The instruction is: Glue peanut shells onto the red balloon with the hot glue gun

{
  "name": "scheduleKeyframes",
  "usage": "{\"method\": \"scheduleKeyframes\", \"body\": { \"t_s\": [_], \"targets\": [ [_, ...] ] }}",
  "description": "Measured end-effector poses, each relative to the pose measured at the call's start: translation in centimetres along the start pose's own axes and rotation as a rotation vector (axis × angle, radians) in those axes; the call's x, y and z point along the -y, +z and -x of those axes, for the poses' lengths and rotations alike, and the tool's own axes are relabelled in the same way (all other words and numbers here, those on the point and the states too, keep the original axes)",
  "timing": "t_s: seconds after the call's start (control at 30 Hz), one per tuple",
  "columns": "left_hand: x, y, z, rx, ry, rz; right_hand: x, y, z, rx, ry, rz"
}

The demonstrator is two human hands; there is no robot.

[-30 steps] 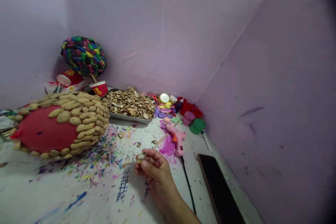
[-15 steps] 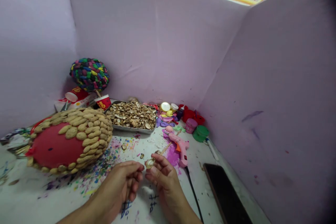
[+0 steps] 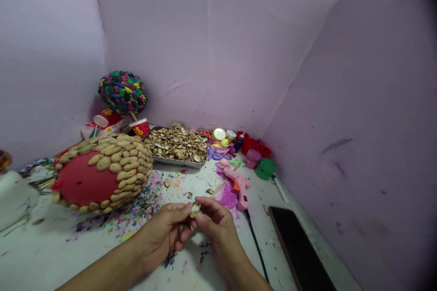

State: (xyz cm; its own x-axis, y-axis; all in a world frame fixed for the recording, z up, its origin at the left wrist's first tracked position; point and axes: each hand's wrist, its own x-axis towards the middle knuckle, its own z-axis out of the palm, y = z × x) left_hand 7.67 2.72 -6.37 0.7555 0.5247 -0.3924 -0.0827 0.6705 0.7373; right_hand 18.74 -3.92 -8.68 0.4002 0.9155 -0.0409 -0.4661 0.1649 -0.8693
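Observation:
A peanut shell half (image 3: 195, 209), its pale hollow side showing, is held up between my two hands over the table. My right hand (image 3: 220, 229) pinches it between thumb and fingers. At the shell's left edge, the thumb and fingertips of my left hand (image 3: 164, 232) also close on it; the other left fingers are curled. To the left lies a red balloon (image 3: 82, 182) partly covered with rows of peanut shells (image 3: 131, 168). Beyond my hands, a pink glue gun (image 3: 241, 186) rests on its side with its cord trailing toward me.
A metal tray (image 3: 179, 162) full of shells stands at the back. Behind the balloon is a multicoloured ball (image 3: 123, 92) on a stick above a red cup (image 3: 140, 128). To the right are a green tub (image 3: 265, 169), a marker (image 3: 280, 189) and a black phone (image 3: 300, 250).
My left hand has come up to the peanut shell, closing the gap between it and the right hand. The shell is turned more upright. The whole view has shifted slightly.

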Motion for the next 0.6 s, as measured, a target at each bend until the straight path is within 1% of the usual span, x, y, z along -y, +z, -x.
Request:
{"method": "scheduleKeyframes", "body": {
  "t_s": [0.07, 0.17, 0.23, 0.3, 0.33, 0.43, 0.5, 0.53, 0.6],
  "targets": [
    [0.0, -0.1, -0.1, 0.039, 0.022, -0.005, 0.1, 0.0, 0.0, -0.005, -0.027, 0.054],
    [0.6, -0.4, -0.2, 0.03, 0.057, 0.022, -0.3, -0.6, 0.2, -0.007, -0.063, 0.162],
    [1.1, -0.4, -0.4, 0.025, 0.044, 0.023, -0.9, -1.4, 0.1, -0.045, -0.084, 0.236],
    [1.2, -0.3, -0.8, 0.065, -0.007, -0.01, -1.6, -2.2, -0.4, -0.112, -0.118, 0.258],
    [1.1, -0.2, -0.9, 0.065, -0.01, -0.023, -1.9, -2.5, -0.8, -0.114, -0.135, 0.272],
    [0.8, -0.2, -1.1, 0.047, 0.084, -0.012, -2.5, -2.6, -1.5, -0.066, -0.216, 0.317],
    [0.7, -0.2, -0.9, 0.052, 0.109, 0.01, -2.1, -2.4, -1.4, -0.047, -0.262, 0.375],
    [0.6, -0.2, -0.9, 0.058, 0.11, 0.015, -1.6, -2.4, -1.4, -0.065, -0.296, 0.432],
    [0.4, -0.3, -0.9, 0.051, 0.107, 0.019, 0.3, -2.8, -1.4, -0.158, -0.384, 0.628]
  ]
}}
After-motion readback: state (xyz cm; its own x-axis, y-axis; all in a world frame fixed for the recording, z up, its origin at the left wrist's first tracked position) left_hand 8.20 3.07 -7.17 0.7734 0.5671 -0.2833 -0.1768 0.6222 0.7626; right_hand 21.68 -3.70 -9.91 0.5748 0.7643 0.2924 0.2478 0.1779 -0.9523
